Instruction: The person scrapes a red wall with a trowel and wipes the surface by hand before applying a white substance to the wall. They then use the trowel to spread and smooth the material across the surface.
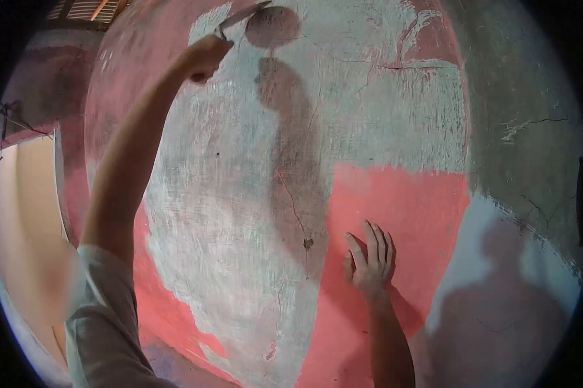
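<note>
My left hand (209, 59), raised at the upper left, is closed round the handle of a scraper (245, 18). The scraper's blade points up and to the right by the wall, and its shadow falls on the wall beside it. Lower right, my right hand (371, 260) rests with fingers apart on a bright pink patch (398, 200) of the wall and holds nothing. Between my hands the wall (207, 187) is pale grey-green and streaked, with cracks and a small hole.
A light panel or opening (29, 187) stands at the left edge. The wall at right (524, 116) is dark grey above and pale blue below, with a person-shaped shadow. Slats (100, 9) show at the top left.
</note>
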Available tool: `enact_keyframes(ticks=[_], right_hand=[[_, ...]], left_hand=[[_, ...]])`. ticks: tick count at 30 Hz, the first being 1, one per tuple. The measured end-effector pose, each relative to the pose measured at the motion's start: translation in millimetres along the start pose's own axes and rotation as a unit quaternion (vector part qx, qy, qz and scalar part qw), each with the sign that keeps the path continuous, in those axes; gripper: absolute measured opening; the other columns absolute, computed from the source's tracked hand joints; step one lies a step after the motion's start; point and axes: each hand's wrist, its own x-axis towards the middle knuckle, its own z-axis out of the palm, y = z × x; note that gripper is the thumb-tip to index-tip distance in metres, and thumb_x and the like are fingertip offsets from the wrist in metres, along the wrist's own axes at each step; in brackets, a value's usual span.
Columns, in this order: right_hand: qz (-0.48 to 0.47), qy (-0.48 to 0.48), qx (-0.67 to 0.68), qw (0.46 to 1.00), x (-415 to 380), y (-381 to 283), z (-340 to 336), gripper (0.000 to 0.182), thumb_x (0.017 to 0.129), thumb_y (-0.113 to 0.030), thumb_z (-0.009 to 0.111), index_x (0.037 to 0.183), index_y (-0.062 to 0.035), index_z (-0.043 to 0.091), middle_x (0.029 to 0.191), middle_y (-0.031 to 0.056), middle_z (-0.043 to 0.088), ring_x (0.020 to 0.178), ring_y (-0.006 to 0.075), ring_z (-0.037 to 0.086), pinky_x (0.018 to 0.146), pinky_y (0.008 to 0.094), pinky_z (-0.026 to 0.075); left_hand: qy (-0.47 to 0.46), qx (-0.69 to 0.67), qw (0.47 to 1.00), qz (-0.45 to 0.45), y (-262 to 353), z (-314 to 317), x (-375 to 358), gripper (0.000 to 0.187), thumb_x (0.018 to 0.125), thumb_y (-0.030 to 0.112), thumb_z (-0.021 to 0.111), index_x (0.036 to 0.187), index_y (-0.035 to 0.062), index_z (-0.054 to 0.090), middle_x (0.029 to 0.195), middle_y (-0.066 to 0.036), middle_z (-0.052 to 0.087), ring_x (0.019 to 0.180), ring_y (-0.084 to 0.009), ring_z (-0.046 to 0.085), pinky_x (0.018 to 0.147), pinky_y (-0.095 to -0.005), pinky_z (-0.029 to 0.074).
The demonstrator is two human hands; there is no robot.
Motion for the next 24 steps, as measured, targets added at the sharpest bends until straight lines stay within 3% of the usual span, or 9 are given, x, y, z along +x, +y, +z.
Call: enact_keyframes(ticks=[2, 9, 12, 13, 16, 19, 20, 22, 24], right_hand=[[0.001, -0.003, 0.006, 1.000, 3, -2, -4, 0.037, 0.091, -0.025, 0.051, 0.123, -0.0211, 0.068, 0.139, 0.0143, 0.060, 0.128, 0.0306, 0.056, 0.112, 0.0504, 0.039], [-0.002, -0.009, -0.008, 1.000, 3, -2, -4, 0.036, 0.092, -0.026, 0.052, 0.124, -0.0213, 0.068, 0.141, 0.0145, 0.059, 0.130, 0.0298, 0.055, 0.113, 0.0496, 0.038], [0.004, -0.010, 0.000, 1.000, 1, -1, -1, 0.037, 0.092, -0.027, 0.052, 0.125, -0.0218, 0.068, 0.140, 0.0139, 0.059, 0.130, 0.0300, 0.055, 0.112, 0.0502, 0.039], [0.000, 0.005, 0.002, 1.000, -1, 0, 2, 0.037, 0.091, -0.027, 0.053, 0.125, -0.0222, 0.068, 0.140, 0.0139, 0.059, 0.131, 0.0304, 0.054, 0.112, 0.0513, 0.040], [-0.003, 0.007, 0.012, 1.000, 1, -1, 1, 0.035, 0.089, -0.024, 0.054, 0.120, -0.0171, 0.071, 0.141, 0.0167, 0.057, 0.129, 0.0342, 0.054, 0.111, 0.0540, 0.039], [-0.005, 0.002, 0.013, 1.000, 2, -2, -1, 0.035, 0.089, -0.024, 0.054, 0.118, -0.0158, 0.072, 0.140, 0.0176, 0.057, 0.128, 0.0353, 0.054, 0.111, 0.0545, 0.039], [-0.007, 0.002, 0.007, 1.000, 3, -3, -1, 0.034, 0.090, -0.024, 0.053, 0.118, -0.0157, 0.072, 0.140, 0.0179, 0.057, 0.128, 0.0355, 0.054, 0.111, 0.0544, 0.039], [-0.007, 0.000, 0.002, 1.000, 2, -3, -2, 0.034, 0.092, -0.025, 0.053, 0.118, -0.0156, 0.071, 0.140, 0.0180, 0.057, 0.128, 0.0357, 0.054, 0.111, 0.0542, 0.039], [-0.006, -0.001, 0.008, 1.000, 1, -2, 1, 0.034, 0.093, -0.025, 0.052, 0.119, -0.0158, 0.071, 0.141, 0.0178, 0.056, 0.129, 0.0356, 0.054, 0.110, 0.0540, 0.039]], left_hand=[[-0.041, -0.036, 0.995, -0.083, 20, -8, -39, 0.041, 0.104, 0.045, 0.049, 0.089, 0.0068, 0.049, 0.057, -0.003, 0.041, 0.038, -0.0157, 0.037, 0.033, -0.0368, 0.029], [-0.001, -0.068, 0.994, -0.086, 56, -13, 32, 0.041, 0.105, 0.045, 0.046, 0.080, 0.0139, 0.035, 0.055, 0.000, 0.036, 0.039, -0.0130, 0.032, 0.034, -0.0349, 0.030], [-0.079, -0.043, 0.992, -0.091, 42, -14, -18, 0.038, 0.104, 0.043, 0.050, 0.089, 0.0074, 0.050, 0.058, -0.002, 0.042, 0.041, -0.0142, 0.040, 0.035, -0.0372, 0.033], [0.044, 0.107, 0.967, 0.227, -27, 8, 4, 0.037, 0.103, 0.041, 0.051, 0.101, 0.0043, 0.056, 0.060, -0.003, 0.046, 0.045, -0.0159, 0.045, 0.036, -0.0383, 0.034], [-0.039, 0.097, 0.994, 0.026, -4, 9, -43, 0.045, 0.103, 0.039, 0.053, 0.128, 0.0018, 0.060, 0.068, -0.006, 0.053, 0.053, -0.0206, 0.054, 0.039, -0.0413, 0.038], [-0.019, -0.028, 0.993, -0.109, 39, -6, -23, 0.042, 0.105, 0.044, 0.050, 0.094, 0.0039, 0.054, 0.066, -0.007, 0.048, 0.047, -0.0163, 0.043, 0.038, -0.0390, 0.034], [-0.014, -0.024, 0.992, -0.119, 49, -7, -7, 0.045, 0.105, 0.049, 0.047, 0.085, 0.0095, 0.040, 0.065, -0.007, 0.047, 0.045, -0.0135, 0.039, 0.037, -0.0356, 0.032], [-0.012, -0.032, 0.992, -0.124, 60, -7, -8, 0.032, 0.105, 0.034, 0.052, 0.098, 0.0025, 0.052, 0.065, -0.008, 0.048, 0.044, -0.0184, 0.042, 0.036, -0.0416, 0.037], [-0.059, 0.156, 0.984, 0.055, 26, 1, -22, 0.026, 0.102, 0.015, 0.055, 0.120, -0.0037, 0.057, 0.064, -0.009, 0.049, 0.047, -0.0255, 0.050, 0.043, -0.0490, 0.046]])
